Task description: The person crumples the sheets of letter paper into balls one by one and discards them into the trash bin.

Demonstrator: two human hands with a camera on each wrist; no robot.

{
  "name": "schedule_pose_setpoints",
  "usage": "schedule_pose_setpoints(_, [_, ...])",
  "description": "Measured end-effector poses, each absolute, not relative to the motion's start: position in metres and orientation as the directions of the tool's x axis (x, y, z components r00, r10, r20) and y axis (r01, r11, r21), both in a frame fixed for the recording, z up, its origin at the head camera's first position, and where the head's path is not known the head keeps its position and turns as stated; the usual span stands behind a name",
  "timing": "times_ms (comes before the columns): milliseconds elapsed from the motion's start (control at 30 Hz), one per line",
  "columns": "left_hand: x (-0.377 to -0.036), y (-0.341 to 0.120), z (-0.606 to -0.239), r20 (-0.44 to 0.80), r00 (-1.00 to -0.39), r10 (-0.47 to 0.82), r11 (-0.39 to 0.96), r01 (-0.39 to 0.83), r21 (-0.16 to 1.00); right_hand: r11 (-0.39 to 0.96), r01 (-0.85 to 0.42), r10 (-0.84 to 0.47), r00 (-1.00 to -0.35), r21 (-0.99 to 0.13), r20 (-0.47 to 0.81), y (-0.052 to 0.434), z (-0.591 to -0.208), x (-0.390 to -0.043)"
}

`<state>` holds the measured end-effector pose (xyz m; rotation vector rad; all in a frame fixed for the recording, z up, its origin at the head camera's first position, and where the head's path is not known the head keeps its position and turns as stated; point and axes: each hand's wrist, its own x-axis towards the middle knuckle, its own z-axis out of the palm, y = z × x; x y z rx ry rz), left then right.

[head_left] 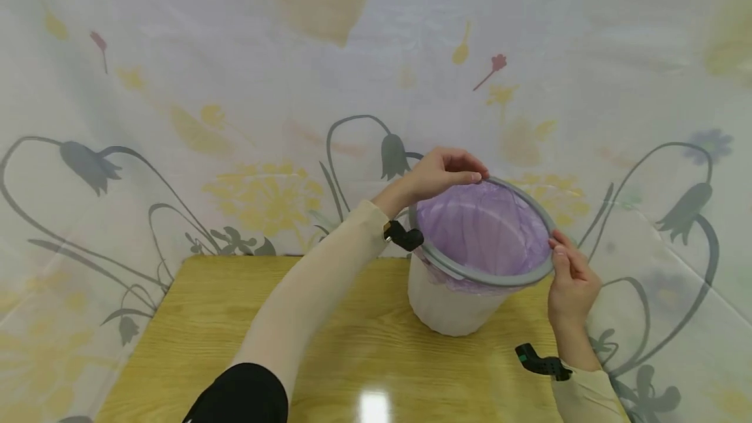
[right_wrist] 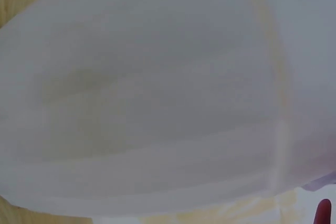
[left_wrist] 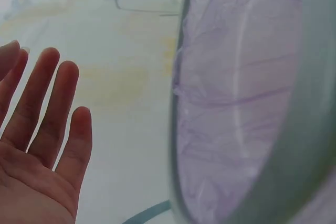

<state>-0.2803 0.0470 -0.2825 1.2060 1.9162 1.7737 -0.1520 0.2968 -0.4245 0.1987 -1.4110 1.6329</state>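
Observation:
A white trash can with a grey rim ring stands on the wooden table, right of the middle. A thin purple bag lines its inside, and some of the film shows below the ring. My left hand is at the far left part of the rim; in the left wrist view its fingers are extended and apart from the ring. At the rim's right side my right hand pinches the edge between thumb and fingers. The right wrist view is mostly filled by the can's wall.
The wood-grain table reaches back to a pale curtain printed with flowers, close behind the can. Black wrist cameras sit on both wrists. A bright light reflection shows on the table's front part.

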Motion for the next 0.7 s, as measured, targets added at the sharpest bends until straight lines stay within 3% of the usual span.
schedule_pose_setpoints(167, [-0.267, 0.014, -0.286, 0.397, -0.58, 0.711, -0.103, 0.473, 0.875, 0.174, -0.677, 0.512, -0.558, -0.715, 0.653, 0.297, -0.42, -0.147])
schedule_pose_setpoints(500, [-0.231, -0.068, -0.328, 0.458, -0.62, 0.637, 0.112, 0.662, 0.741, 0.459, -0.507, 0.497, -0.534, -0.73, 0.684, 0.301, -0.413, -0.135])
schedule_pose_setpoints(600, [-0.218, -0.099, -0.344, 0.458, -0.649, 0.607, 0.212, 0.688, 0.694, 0.522, -0.508, 0.451, -0.516, -0.685, 0.728, 0.301, -0.41, -0.131])
schedule_pose_setpoints(700, [-0.201, -0.131, -0.355, 0.462, -0.685, 0.563, 0.319, 0.696, 0.643, 0.629, -0.532, 0.343, -0.464, -0.567, 0.817, 0.298, -0.404, -0.127])
